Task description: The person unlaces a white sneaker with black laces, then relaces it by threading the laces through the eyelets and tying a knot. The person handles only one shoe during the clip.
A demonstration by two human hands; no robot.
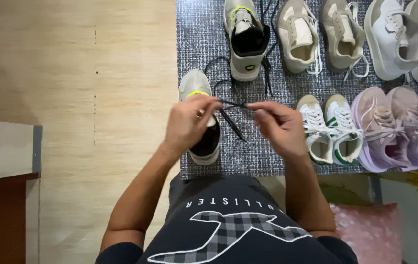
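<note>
Over the grey woven mat (204,44), in the head view, the left hand (188,122) and right hand (280,128) each pinch one end of the dark shoelace (236,104), fingers closed on it, the lace stretched between the two sets of fingertips. Directly beneath the left hand lies the grey sneaker (198,88) with yellow trim, toe pointing away. Its mate (245,39) lies farther up the mat, beside beige, white and pink pairs.

— Where are the hands?
— Left hand (188,122) and right hand (280,126) pinch a dark lace (236,104) stretched between them, above a grey sneaker (200,120) on the woven mat (253,151).
— And beyond?
— Its mate (246,39) lies farther off; white-green sneakers (330,128) sit right.
</note>
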